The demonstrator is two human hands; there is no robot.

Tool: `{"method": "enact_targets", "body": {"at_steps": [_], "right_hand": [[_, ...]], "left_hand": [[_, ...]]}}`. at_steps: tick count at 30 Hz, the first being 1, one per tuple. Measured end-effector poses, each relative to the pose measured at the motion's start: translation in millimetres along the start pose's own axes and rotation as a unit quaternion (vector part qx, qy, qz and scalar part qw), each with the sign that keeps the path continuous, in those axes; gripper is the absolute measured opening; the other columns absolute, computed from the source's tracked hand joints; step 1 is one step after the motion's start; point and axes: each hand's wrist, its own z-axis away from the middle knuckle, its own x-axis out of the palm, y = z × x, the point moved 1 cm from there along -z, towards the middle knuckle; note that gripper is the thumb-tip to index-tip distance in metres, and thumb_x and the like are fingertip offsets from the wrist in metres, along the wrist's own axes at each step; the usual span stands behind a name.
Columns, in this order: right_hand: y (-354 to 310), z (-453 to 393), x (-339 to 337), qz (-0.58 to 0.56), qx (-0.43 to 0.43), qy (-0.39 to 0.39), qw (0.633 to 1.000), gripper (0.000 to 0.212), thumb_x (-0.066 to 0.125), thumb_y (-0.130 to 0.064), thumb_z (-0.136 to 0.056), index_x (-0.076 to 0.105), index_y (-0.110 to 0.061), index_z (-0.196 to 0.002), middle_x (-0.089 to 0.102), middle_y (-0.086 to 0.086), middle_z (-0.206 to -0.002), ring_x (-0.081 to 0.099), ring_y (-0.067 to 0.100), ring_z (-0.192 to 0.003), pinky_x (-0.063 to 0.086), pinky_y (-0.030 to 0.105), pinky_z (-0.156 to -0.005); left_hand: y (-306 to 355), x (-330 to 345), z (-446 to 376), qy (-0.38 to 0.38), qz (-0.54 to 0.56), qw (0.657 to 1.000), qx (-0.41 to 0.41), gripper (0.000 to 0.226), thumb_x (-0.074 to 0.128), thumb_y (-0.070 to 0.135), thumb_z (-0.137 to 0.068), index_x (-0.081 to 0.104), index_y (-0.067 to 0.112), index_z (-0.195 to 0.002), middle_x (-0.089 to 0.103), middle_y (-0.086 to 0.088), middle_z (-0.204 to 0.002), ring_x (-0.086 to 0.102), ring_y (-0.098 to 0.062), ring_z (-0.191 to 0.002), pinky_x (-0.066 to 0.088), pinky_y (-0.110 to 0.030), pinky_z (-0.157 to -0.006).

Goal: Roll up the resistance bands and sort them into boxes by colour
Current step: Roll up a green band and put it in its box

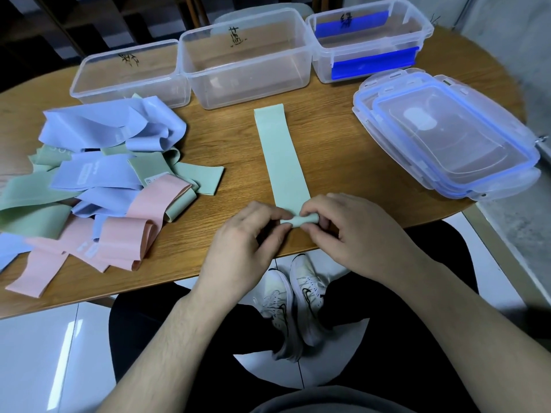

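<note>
Fingers [283, 217] of both my hands pinch the green band's [281, 156] rolled near end.
Its unrolled length lies flat, straight away from me, toward the boxes [244, 81].

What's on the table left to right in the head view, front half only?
Pile of loose bands → left hand → green band, its near end being rolled by both hands → right hand → stack of lids.
</note>
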Motion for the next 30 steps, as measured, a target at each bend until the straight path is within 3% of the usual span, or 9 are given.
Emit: {"method": "enact_targets", "body": {"at_steps": [6,12,19,27,30], "right_hand": [[-2,-4,-1,0.003,0.005,0.007,1.0,0.01,0.062,-0.03,-0.094,0.064,-0.025,-0.103,0.045,-0.011,-0.074,0.039,0.006,-0.068,0.029,0.021,-0.059],[1,-9,-2,0.0,0.006,0.001,1.0,0.014,0.058,-0.032,-0.096,0.066,-0.025,-0.104,0.044,-0.012,-0.075,0.042,0.005,-0.071,0.031,0.015,-0.059],[0,-9,-2,-0.002,0.019,-0.022,1.0,0.034,0.062,-0.036,-0.092,0.053,-0.027,-0.124,0.041,-0.017,-0.082,0.039,0.002,-0.076,0.03,0.022,-0.062],[4,-15,-4,0.007,0.017,-0.034,0.999,0.02,0.061,-0.033,-0.093,0.06,-0.029,-0.112,0.038,-0.022,-0.078,0.036,0.001,-0.077,0.025,0.013,-0.057],[5,-17,-4,0.01,0.02,-0.026,0.999,0.018,0.059,-0.032,-0.095,0.061,-0.029,-0.112,0.038,-0.019,-0.078,0.035,0.0,-0.077,0.025,0.011,-0.057]], "left_hand": [[2,0,2,0.01,-0.03,0.999,-0.004,0.018,0.069,0.02,-0.092,0.07,0.018,-0.11,0.058,0.007,-0.107,0.056,-0.003,-0.097,0.041,-0.012,-0.081],[-1,2,3,-0.001,-0.058,0.998,-0.002,0.025,0.072,0.02,-0.09,0.069,0.019,-0.114,0.059,0.008,-0.11,0.056,-0.004,-0.099,0.043,-0.014,-0.083],[0,4,-1,0.005,-0.085,0.996,0.001,0.029,0.058,0.031,-0.093,0.068,0.019,-0.117,0.059,0.008,-0.11,0.057,-0.005,-0.098,0.042,-0.015,-0.082],[3,2,-6,-0.023,-0.109,0.994,-0.009,0.031,0.067,0.023,-0.091,0.066,0.022,-0.122,0.055,0.01,-0.112,0.057,-0.006,-0.086,0.04,-0.014,-0.072],[3,1,-8,-0.024,-0.106,0.994,-0.004,0.031,0.066,0.021,-0.092,0.065,0.022,-0.122,0.056,0.01,-0.113,0.057,-0.006,-0.092,0.041,-0.015,-0.074]]}}
